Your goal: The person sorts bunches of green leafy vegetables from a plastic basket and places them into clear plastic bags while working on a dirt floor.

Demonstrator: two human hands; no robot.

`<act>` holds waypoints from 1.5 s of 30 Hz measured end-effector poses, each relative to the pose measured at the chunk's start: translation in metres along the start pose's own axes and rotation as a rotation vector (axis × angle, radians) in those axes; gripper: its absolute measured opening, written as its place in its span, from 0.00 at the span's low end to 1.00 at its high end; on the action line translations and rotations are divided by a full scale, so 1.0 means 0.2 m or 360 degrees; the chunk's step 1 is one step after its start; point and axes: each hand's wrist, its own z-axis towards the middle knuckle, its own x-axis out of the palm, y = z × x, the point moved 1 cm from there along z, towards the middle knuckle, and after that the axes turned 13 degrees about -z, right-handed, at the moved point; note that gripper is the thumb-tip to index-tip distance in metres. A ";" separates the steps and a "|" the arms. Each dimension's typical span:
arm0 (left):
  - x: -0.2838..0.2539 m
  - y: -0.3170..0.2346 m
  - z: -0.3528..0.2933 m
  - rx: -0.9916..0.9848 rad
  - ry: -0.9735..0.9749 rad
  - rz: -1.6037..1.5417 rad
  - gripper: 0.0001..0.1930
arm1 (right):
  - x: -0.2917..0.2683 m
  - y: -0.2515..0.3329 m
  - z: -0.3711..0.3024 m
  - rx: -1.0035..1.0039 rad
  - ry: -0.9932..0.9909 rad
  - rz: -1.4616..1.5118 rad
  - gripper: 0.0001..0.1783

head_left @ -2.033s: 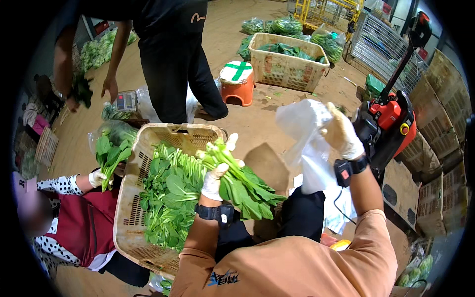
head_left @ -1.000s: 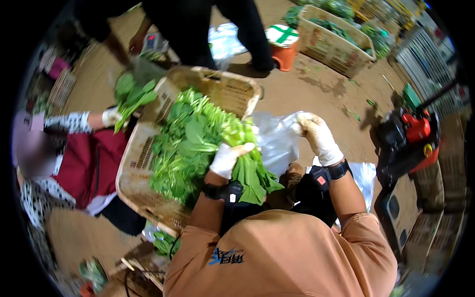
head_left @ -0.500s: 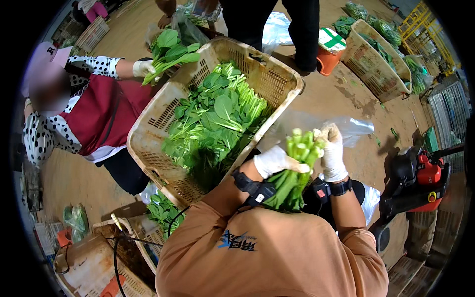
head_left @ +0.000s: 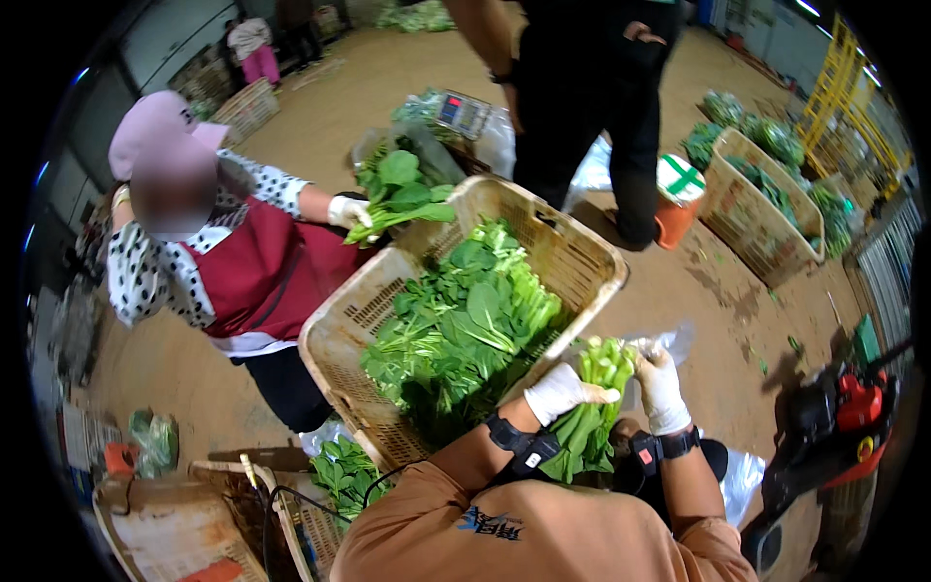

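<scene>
In front of my chest I hold a bunch of leafy greens [head_left: 593,417], its pale cut stems up and its leaves hanging down. My left hand [head_left: 567,392], in a white glove, is wrapped round the left side of the bunch. At the stem ends on the right, the closed fingers of my gloved right hand [head_left: 661,390] grip the greens; their tips are partly hidden. Just beyond my left hand stands a dirty cream plastic crate [head_left: 582,254] with more greens [head_left: 475,320] heaped inside.
Across the crate, a person [head_left: 281,252] in a maroon apron holds greens in a gloved hand. Another person [head_left: 592,107] in black stands behind the crate, near a scale [head_left: 464,113]. An orange bucket [head_left: 679,199], a full crate [head_left: 752,218] and a red-and-black machine [head_left: 834,427] are to the right.
My view has tilted up, so the scene sits lower and further right in the picture. The person in black now has an arm hanging down. Both my hands stay on the bunch.
</scene>
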 end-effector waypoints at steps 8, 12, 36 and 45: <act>-0.02 0.07 -0.02 0.0133 -0.0179 -0.0154 0.22 | 0.14 0.00 -0.01 0.0202 -0.0089 0.0348 0.08; -0.09 0.00 0.00 -0.0039 -0.0120 -0.0524 0.22 | -0.05 0.12 -0.03 0.0140 0.0271 -0.0451 0.12; 0.00 -0.18 -0.06 0.0169 0.0362 -0.1285 0.30 | -0.46 0.11 0.02 -0.0223 0.0620 -0.1860 0.25; -0.32 -0.23 -0.23 0.0043 0.0114 -0.1248 0.30 | -0.51 0.40 -0.03 -0.0354 0.0613 -0.0537 0.17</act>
